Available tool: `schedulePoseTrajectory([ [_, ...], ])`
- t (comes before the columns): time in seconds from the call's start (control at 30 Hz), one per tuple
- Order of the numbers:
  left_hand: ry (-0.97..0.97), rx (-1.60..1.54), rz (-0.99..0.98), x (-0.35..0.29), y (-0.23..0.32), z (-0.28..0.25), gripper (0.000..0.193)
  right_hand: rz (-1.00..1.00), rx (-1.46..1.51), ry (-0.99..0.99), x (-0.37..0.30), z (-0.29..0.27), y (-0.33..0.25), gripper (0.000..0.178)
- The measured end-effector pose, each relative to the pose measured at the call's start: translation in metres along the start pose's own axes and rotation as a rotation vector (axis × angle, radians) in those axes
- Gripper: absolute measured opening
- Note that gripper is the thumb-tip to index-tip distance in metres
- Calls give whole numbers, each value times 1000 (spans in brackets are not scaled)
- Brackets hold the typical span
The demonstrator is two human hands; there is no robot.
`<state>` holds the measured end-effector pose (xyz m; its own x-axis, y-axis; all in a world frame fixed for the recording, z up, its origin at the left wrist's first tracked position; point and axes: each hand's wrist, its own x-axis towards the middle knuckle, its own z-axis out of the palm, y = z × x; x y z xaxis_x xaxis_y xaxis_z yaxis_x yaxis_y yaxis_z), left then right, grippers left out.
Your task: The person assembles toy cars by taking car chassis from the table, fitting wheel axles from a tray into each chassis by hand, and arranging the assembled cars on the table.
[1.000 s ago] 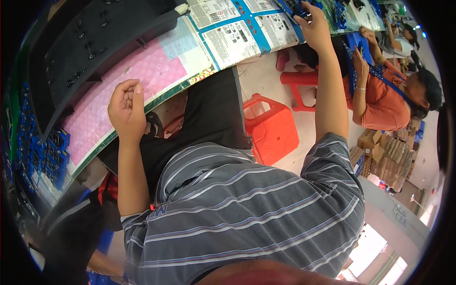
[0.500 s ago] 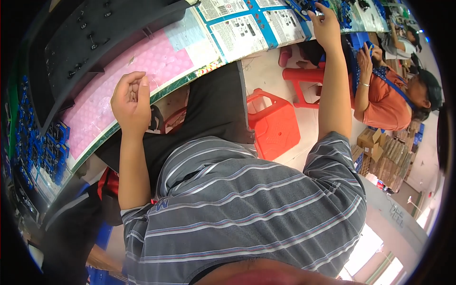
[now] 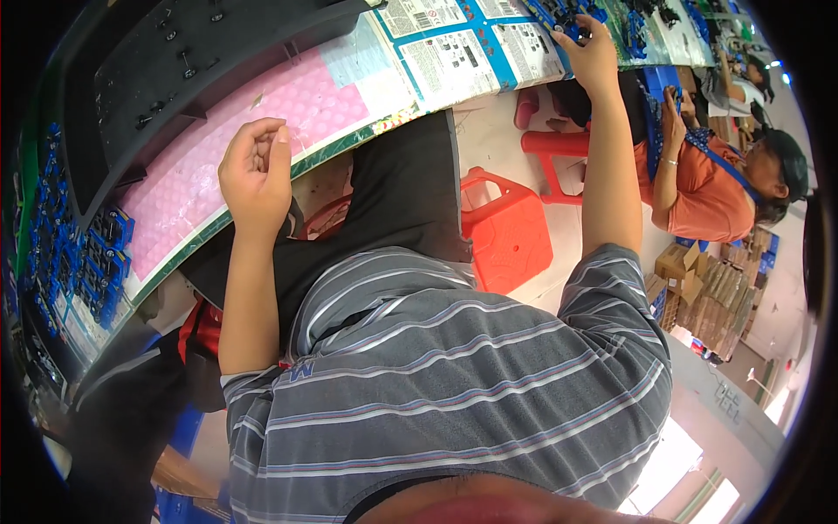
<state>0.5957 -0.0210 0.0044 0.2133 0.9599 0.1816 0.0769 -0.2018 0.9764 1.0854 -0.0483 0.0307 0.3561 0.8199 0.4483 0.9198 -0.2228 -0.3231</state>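
My left hand (image 3: 256,170) hovers above the near edge of the pink bubble-wrap sheet (image 3: 288,105). Its fingers curl loosely together toward the palm with the thumb raised, and nothing shows in them. At the far right of the bench, my right hand (image 3: 594,59) reaches to a cluster of blue-and-black plastic parts (image 3: 552,12). Thumb and forefinger are spread apart there; a small dark piece lies by the fingertips, and whether they touch it cannot be made out.
A black tray (image 3: 253,57) with small wheel-and-axle pieces stands at the back left. More blue-and-black parts (image 3: 103,253) lie at far left. Printed card sheets (image 3: 447,61) cover the bench middle. Red stools (image 3: 506,236) stand beyond the bench edge; a co-worker in orange (image 3: 711,196) sits at right.
My left hand has shifted slightly right and up. My right hand has moved a little down and left, its thumb now farther from the forefinger.
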Motion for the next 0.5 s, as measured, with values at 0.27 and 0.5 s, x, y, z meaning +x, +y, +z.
schedulePoseTrajectory([
  [0.27, -49, -103, 94, -28, 0, 26, 6, 114, -51, 19, -24, 3, -49, 53],
  [0.5, -233, -281, -134, -43, 9, 44, 13, 238, 102, 25, -59, -6, -91, 52],
])
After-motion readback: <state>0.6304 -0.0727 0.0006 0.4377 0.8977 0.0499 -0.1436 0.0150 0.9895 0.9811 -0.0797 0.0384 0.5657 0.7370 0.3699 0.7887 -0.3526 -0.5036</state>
